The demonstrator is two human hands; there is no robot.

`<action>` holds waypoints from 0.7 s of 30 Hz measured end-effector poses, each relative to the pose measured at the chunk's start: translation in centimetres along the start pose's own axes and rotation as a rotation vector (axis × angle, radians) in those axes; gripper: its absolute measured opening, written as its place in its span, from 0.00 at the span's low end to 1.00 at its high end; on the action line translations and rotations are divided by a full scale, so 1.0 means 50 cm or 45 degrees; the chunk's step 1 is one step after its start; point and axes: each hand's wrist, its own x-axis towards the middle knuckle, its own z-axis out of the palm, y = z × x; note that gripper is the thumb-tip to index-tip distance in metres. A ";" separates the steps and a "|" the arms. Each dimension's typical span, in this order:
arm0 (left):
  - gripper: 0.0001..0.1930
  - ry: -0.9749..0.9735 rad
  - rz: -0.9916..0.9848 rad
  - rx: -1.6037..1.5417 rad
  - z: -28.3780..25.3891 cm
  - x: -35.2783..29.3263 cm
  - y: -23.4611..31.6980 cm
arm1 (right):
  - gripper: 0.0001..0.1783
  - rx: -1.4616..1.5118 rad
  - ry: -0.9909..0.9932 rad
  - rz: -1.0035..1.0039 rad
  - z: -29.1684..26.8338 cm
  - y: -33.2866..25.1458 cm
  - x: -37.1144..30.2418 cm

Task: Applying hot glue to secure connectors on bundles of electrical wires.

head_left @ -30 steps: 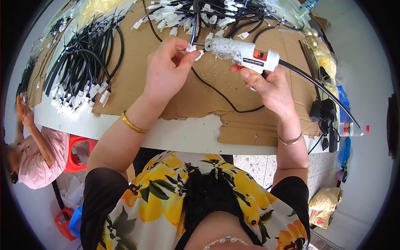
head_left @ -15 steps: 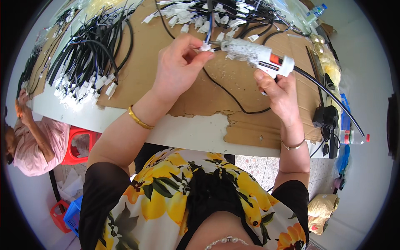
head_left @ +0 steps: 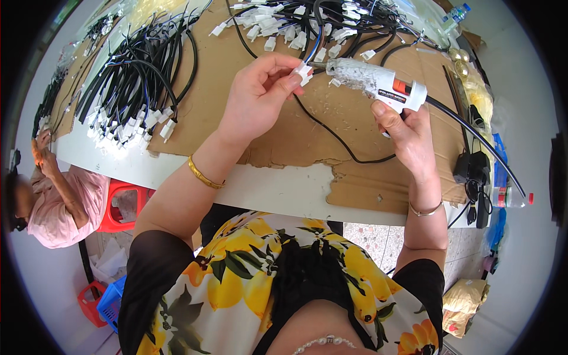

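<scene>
The white tabletop (head_left: 266, 186) curves across in front of me, mostly covered by a torn brown cardboard sheet (head_left: 284, 139). At the far left sits a co-worker in a pink top (head_left: 71, 204), near a red plastic stool (head_left: 112, 216). A thick bundle of black cables with white plastic ends (head_left: 142, 71) lies left of my hands; a tangled heap of similar black cables (head_left: 361, 26) crowds the space just beyond them. One thin loose black cable (head_left: 331, 142) snakes over the cardboard between my forearms. A black power adapter (head_left: 473, 167) lies at the right edge.

Of the containers, a crumpled brown paper bag (head_left: 464, 299) is low on the right, a blue plastic basket (head_left: 110, 303) low on the left, and a clear red-capped plastic bottle (head_left: 512, 197) beside the table.

My right hand (head_left: 408, 139) is wrapped around the grip of a white glue gun (head_left: 367, 80), nozzle pointing left, a black rod trailing from its back. My left hand (head_left: 257, 97) pinches a small white plastic connector (head_left: 304, 72) between thumb and forefinger, just before the nozzle; whether they touch, I can't quite tell.
</scene>
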 end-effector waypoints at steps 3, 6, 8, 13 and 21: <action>0.06 -0.026 -0.007 0.018 -0.004 0.002 -0.008 | 0.14 -0.066 -0.014 0.009 -0.001 0.000 0.000; 0.08 -0.025 -0.030 0.048 -0.004 0.006 -0.012 | 0.14 -0.133 -0.017 -0.011 -0.002 0.001 -0.001; 0.09 -0.010 -0.053 0.038 -0.004 0.007 -0.015 | 0.14 -0.165 -0.023 -0.010 -0.004 0.001 -0.002; 0.14 0.035 -0.062 -0.048 -0.002 0.009 -0.019 | 0.13 -0.203 -0.051 -0.021 -0.005 -0.001 0.001; 0.20 0.008 -0.073 -0.037 -0.002 0.012 -0.013 | 0.11 -0.116 -0.034 -0.015 0.000 -0.001 -0.004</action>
